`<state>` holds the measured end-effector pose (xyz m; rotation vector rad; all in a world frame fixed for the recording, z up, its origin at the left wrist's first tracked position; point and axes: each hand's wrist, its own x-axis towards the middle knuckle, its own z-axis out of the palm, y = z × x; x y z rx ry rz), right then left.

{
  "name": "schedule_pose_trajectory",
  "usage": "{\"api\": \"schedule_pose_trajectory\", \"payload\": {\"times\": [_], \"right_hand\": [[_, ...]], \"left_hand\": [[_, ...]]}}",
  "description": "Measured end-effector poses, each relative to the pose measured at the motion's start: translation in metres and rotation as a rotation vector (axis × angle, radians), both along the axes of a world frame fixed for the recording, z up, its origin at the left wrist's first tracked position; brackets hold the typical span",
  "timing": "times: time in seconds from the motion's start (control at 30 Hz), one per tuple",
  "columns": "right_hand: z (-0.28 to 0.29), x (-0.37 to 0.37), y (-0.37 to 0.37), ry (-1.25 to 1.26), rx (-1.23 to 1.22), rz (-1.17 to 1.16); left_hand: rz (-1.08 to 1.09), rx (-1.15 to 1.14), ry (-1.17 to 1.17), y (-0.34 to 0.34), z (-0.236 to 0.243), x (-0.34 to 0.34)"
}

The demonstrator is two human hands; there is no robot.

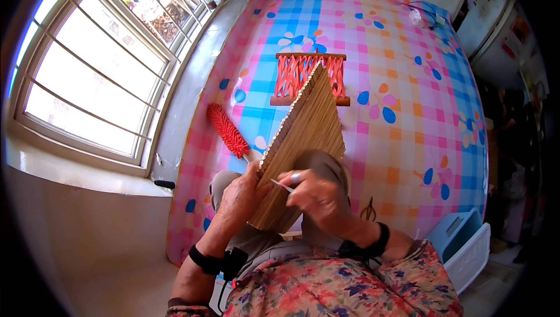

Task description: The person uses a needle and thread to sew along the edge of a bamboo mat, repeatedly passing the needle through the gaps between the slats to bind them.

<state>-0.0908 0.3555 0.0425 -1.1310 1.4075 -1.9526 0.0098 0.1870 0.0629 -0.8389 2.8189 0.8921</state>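
A stiff panel of thin, straw-coloured stalks (300,142) laid side by side leans across my lap, its pointed end reaching away from me. A row of pale cut stalk ends runs down its left edge. My left hand (238,197) grips this edge low down, fingers closed around it. Over the panel's near part, my right hand (318,197) is closed in a pinch on a small, thin, pale pointed tool (281,185), its tip close to my left fingers. Motion blurs the tool, and I cannot tell its exact kind. A ring and black wrist straps show on my arms.
Beyond the panel, red strips (289,78) stretch between two brown wooden bars. A red fluffy duster (224,127) lies left of it. Dark-handled scissors (368,209) rest by my right knee. A blue and white basket (464,247) stands at right; a barred window (96,66) is at left.
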Motion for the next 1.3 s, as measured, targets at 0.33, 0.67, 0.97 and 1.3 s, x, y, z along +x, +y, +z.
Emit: {"api": "schedule_pose_trajectory", "payload": {"times": [0.33, 0.67, 0.97, 1.3], "right_hand": [[-0.019, -0.057, 0.14, -0.284, 0.702, 0.072], [-0.039, -0.077, 0.175, 0.097, 0.68, -0.365], [-0.041, -0.105, 0.175, -0.318, 0.338, -0.565], [0.016, -0.077, 0.063, -0.552, -0.248, -0.242]], "left_hand": [[0.038, 0.005, -0.098, -0.002, 0.01, 0.031], [0.097, 0.127, 0.027, -0.003, 0.006, 0.034], [0.082, 0.273, 0.065, -0.014, -0.003, 0.031], [0.155, 0.554, 0.178, -0.025, -0.019, 0.039]]}}
